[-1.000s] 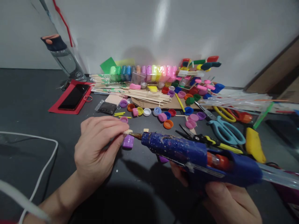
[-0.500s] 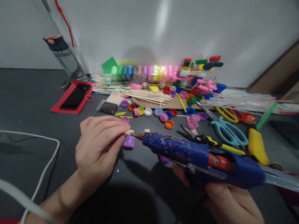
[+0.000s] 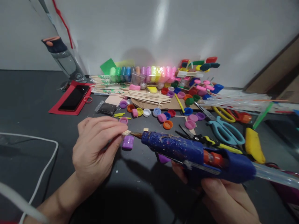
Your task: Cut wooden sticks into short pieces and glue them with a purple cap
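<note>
In my right hand (image 3: 224, 199) is a blue hot glue gun (image 3: 177, 149), its handle wrapped by the fingers and a clear glue stick (image 3: 275, 175) sticking out of its back. My left hand (image 3: 98, 146) pinches a small pale wooden piece (image 3: 126, 133) between thumb and fingertips. The gun's nozzle tip meets this piece or sits right beside it; I cannot tell which. Just below the pinch lies a purple block-like piece (image 3: 128, 142) on the dark table. Another small wooden piece (image 3: 146, 129) lies beyond the nozzle. Part of a purple thing (image 3: 163, 158) shows under the gun.
Bottle caps (image 3: 168, 124) in several colours are scattered past my hands. Blue-handled scissors (image 3: 225, 130) and yellow-black pliers (image 3: 210, 141) lie to the right. Wooden sticks (image 3: 149, 97) and packed clay (image 3: 142, 74) line the back. A phone (image 3: 74, 98), bottle (image 3: 66, 59) and white cable (image 3: 50, 158) are left.
The whole view has shifted slightly. The glue gun's rear has moved a little left, while its tip stays at the wooden piece. Both hands keep their grips.
</note>
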Motion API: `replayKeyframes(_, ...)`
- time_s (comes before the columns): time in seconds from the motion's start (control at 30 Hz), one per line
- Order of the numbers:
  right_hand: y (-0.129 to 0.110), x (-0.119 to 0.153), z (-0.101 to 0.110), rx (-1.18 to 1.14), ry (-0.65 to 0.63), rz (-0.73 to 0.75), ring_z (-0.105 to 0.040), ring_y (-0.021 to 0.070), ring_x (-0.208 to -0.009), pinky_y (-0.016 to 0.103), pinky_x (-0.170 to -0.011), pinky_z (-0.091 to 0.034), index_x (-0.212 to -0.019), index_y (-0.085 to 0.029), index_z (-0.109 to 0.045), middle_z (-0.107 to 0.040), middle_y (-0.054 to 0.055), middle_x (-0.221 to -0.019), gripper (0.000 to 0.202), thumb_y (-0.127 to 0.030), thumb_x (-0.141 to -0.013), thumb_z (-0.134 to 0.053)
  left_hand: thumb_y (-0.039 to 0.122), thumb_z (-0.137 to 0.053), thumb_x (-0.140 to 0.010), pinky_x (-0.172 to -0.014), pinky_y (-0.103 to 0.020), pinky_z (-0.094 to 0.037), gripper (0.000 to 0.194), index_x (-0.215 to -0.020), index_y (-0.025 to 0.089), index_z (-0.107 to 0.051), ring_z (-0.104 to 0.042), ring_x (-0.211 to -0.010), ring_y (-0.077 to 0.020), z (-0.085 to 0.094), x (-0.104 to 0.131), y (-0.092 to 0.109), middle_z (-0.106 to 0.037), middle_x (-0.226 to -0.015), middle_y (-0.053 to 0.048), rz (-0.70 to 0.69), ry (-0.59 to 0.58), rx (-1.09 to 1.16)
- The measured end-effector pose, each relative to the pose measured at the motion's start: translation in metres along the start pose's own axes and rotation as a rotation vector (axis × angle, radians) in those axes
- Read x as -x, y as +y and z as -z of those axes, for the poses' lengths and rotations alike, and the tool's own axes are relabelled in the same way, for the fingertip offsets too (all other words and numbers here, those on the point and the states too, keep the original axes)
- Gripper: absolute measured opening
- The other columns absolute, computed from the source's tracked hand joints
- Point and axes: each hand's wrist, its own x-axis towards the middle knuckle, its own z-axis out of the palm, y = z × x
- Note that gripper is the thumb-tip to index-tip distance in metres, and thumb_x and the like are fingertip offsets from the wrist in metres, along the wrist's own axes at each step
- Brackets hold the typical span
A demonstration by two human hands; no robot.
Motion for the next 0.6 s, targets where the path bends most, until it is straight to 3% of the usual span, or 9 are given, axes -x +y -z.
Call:
replayKeyframes(0.43, 0.0045, 0.0004, -0.0001, 0.070, 0.037, -0.002, -0.070, 0.0245, -0.077, 0.031, -0.071, -0.056, -0.090, -0.031, -0.078, -0.076, 0.004, -0.085, 0.037, -0.055, -0.093, -0.050, 0.009, -0.064, -0.086, -0.092, -0.046, -0.045, 0.030, -0.106, 0.031, -0.068, -0.066, -0.099, -0.0236, 0.0006, 0.0017, 0.0018, -0.075, -0.098, 0.000, 0.028, 0.011, 0.014)
replayKeyframes(0.6, -0.0020, -0.0046, -0.0066, -0.112, 0.057, 0.000, -0.069, 0.0241, -0.072, 0.031, -0.068, -0.056, -0.089, -0.032, -0.079, -0.076, 0.005, -0.082, 0.037, -0.059, -0.089, -0.054, 0.010, -0.066, -0.085, -0.091, -0.044, -0.047, 0.026, -0.102, 0.030, -0.070, -0.067, -0.095, -0.0232, -0.0016, 0.0002, 0.0021, -0.075, -0.095, 0.000, 0.038, 0.075, 0.051)
